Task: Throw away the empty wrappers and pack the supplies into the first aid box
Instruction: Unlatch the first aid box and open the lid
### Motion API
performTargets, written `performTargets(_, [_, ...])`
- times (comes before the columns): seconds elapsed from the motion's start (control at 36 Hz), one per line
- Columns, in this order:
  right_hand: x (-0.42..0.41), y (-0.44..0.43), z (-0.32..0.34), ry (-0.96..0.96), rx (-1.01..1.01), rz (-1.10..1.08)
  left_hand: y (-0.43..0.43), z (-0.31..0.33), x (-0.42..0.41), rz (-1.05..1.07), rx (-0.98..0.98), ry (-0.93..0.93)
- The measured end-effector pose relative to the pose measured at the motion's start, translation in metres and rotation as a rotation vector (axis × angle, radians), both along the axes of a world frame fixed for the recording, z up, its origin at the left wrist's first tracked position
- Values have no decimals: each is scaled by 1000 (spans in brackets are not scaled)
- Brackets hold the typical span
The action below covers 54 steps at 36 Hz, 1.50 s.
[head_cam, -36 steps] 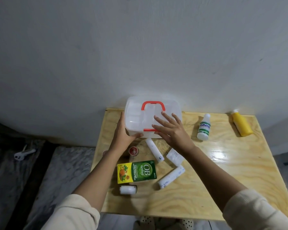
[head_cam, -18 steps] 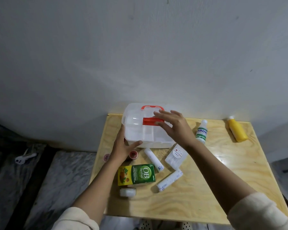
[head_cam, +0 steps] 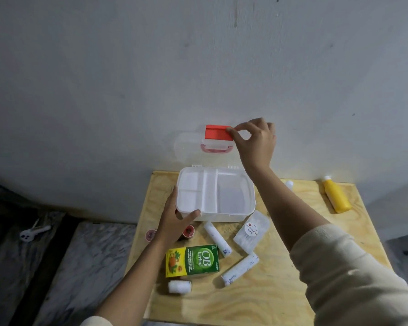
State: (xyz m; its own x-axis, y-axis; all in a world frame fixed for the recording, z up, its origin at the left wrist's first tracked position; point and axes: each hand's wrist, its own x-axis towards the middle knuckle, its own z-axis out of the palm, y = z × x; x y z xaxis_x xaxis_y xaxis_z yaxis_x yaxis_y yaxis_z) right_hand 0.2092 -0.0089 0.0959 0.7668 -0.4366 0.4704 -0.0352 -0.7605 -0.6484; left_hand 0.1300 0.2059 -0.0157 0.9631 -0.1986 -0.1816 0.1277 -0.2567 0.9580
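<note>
Swinging up since a moment ago, the clear lid (head_cam: pixel 191 147) now stands upright against the grey wall (head_cam: pixel 198 67), where earlier it lay shut over the first aid box (head_cam: pixel 216 196); your right hand (head_cam: pixel 254 140) has risen with it and pinches the red latch (head_cam: pixel 218 132) between thumb and fingertips, the other fingers curled. Your left hand (head_cam: pixel 174 220) has stayed at the box's near left corner, fingers along the side and thumb hooked over the front rim. The box is white, rounded plastic with small compartments on the left, a narrow middle channel and a large bay on the right. It sits at the back left of the pale plywood table (head_cam: pixel 280 290), close to the wall. Just in front lie two paper-wrapped rolls (head_cam: pixel 217 238) (head_cam: pixel 240 269), a clear flat packet (head_cam: pixel 251 230), a glossy green carton (head_cam: pixel 192 261), a short white roll (head_cam: pixel 179 286) and a small red-capped pot (head_cam: pixel 188 232). A yellow bottle (head_cam: pixel 336 196) lies well apart at the far right, with bare wood between it and your right arm. The table's left edge drops off just beside your left wrist.
</note>
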Motion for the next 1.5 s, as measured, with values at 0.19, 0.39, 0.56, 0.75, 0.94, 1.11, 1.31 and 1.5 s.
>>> performTargets(0.19, [15,-3,3,48,141,-42,3,-5,-1,15,13,13])
performTargets(0.39, [2,-21,-19,-17,322,180,-3,-1,-1,67,-6,75])
performTargets(0.56, [-9,-28,-32,18,312,391,-8,-1,-1,122,-2,145])
performTargets(0.75, [-18,-31,-42,40,240,360,-7,-3,-4,169,-37,174])
performTargets(0.94, [-17,-30,-32,-62,308,212,-3,1,-9,133,-52,182])
performTargets(1.11, [-27,-38,-36,-102,316,184,7,0,-12,118,-76,209])
performTargets(1.31, [-26,-43,-34,-98,365,77,8,1,-4,52,-21,231])
performTargets(1.5, [-32,-45,-31,-83,369,70,13,-3,-4,-19,-10,261])
